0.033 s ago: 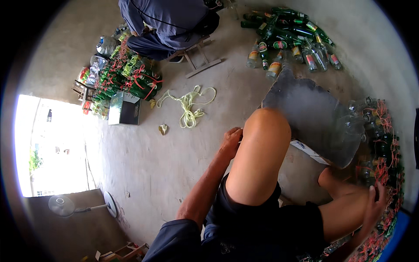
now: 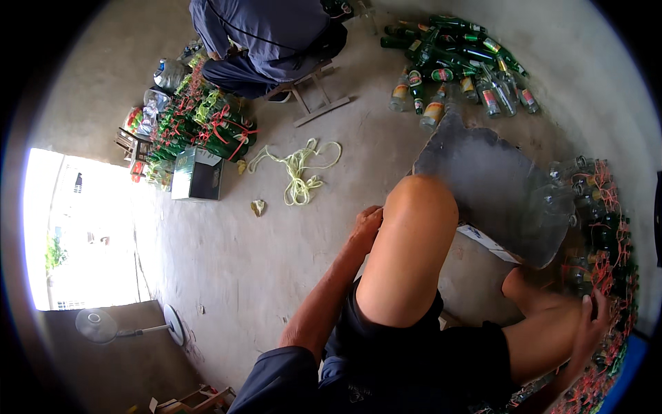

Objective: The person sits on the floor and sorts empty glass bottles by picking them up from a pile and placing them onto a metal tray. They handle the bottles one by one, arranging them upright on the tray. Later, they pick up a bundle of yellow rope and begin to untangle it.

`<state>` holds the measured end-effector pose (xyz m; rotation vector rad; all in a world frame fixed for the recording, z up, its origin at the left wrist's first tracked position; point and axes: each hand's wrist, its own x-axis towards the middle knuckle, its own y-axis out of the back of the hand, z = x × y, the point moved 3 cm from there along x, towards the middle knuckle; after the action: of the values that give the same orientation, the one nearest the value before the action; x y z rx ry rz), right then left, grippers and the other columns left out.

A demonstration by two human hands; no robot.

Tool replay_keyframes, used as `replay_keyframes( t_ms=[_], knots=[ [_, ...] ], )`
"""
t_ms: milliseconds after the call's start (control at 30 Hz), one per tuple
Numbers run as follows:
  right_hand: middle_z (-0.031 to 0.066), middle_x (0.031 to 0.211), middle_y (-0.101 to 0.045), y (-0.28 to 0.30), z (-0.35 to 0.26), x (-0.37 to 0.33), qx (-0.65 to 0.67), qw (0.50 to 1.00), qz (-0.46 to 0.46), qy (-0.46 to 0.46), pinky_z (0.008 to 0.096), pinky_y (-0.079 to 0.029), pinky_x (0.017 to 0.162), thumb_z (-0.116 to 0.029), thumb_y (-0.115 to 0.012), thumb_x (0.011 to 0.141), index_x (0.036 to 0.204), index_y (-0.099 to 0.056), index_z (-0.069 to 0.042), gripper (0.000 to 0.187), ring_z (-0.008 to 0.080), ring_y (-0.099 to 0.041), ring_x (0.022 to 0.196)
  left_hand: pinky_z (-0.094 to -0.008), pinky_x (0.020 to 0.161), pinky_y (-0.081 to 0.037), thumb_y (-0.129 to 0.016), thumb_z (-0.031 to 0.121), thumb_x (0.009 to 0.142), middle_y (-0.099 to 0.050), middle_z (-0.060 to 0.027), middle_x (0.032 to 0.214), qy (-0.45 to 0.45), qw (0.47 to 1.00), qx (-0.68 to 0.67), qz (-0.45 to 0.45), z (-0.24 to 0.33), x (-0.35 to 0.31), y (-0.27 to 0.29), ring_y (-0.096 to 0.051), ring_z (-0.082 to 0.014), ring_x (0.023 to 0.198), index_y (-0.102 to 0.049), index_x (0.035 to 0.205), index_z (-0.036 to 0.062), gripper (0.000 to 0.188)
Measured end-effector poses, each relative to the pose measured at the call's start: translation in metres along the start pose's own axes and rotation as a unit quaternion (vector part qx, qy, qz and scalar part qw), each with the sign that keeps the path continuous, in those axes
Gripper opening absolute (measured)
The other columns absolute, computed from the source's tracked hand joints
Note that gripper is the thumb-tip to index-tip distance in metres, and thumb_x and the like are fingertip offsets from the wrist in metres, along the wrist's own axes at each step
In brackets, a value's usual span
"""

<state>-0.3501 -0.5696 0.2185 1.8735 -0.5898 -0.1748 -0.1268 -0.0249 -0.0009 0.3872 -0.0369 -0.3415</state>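
Observation:
My left hand rests against the outer side of my raised left knee. Its fingertips pass out of sight beside the leg, and I make out nothing in it. Over at the right, my right hand lies on my bent right knee with its fingers stretched out, holding nothing. Close beside that hand stand glass bottles bound together with red string. A dark grey sheet with a ragged edge lies beyond my knees, with clear bottles near its right edge.
Loose green and clear bottles are heaped by the far wall. A person sits on a wooden stool beside tied green bottles. Pale yellow rope lies on the floor near a dark box. A fan stands at the lower left.

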Motion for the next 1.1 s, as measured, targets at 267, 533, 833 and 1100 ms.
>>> replay_keyframes(
  t_ms=[267, 533, 833, 1100],
  knots=[
    [0.0193, 0.117, -0.07, 0.0, -0.009, -0.004, 0.034, 0.999, 0.02, -0.018, 0.0418, -0.052, 0.093, -0.02, -0.067, 0.104, 0.124, -0.068, 0.003, 0.031, 0.0311, -0.066, 0.105, -0.0386, 0.079, -0.06, -0.083, 0.011, 0.079, -0.07, -0.016, 0.101, -0.09, 0.986, 0.138, -0.013, 0.016, -0.004, 0.002, -0.071, -0.0313, 0.085, -0.07, 0.115, -0.0018, 0.041],
    [0.0178, 0.115, -0.071, -0.002, -0.019, -0.005, 0.045, 0.999, 0.019, -0.01, 0.0402, -0.053, 0.093, -0.017, -0.066, 0.105, 0.123, -0.068, 0.004, 0.029, 0.0288, -0.067, 0.104, -0.0424, 0.079, -0.058, -0.082, 0.014, 0.079, -0.069, -0.0171, 0.1, -0.096, 0.984, 0.151, -0.002, 0.011, -0.002, 0.004, -0.07, -0.0346, 0.088, -0.07, 0.112, -0.0013, 0.038],
    [0.0193, 0.116, -0.071, 0.003, -0.012, -0.01, 0.016, 0.999, 0.026, -0.012, 0.0423, -0.051, 0.096, -0.018, -0.064, 0.104, 0.123, -0.069, 0.004, 0.029, 0.0323, -0.067, 0.107, -0.0485, 0.077, -0.055, -0.079, 0.019, 0.08, -0.069, -0.0192, 0.099, -0.063, 0.996, 0.068, 0.016, 0.003, -0.016, 0.001, -0.067, -0.0399, 0.091, -0.069, 0.105, -0.0005, 0.033],
    [0.0196, 0.114, -0.068, -0.001, -0.035, -0.015, -0.022, 0.999, 0.031, 0.036, 0.0451, -0.051, 0.093, -0.016, -0.062, 0.104, 0.122, -0.068, 0.004, 0.027, 0.035, -0.065, 0.106, -0.0416, 0.081, -0.058, -0.074, 0.024, 0.087, -0.071, -0.0162, 0.097, -0.107, 0.982, 0.153, 0.004, -0.005, -0.016, -0.005, -0.069, -0.0353, 0.097, -0.069, 0.107, -0.0003, 0.032]
  ],
)
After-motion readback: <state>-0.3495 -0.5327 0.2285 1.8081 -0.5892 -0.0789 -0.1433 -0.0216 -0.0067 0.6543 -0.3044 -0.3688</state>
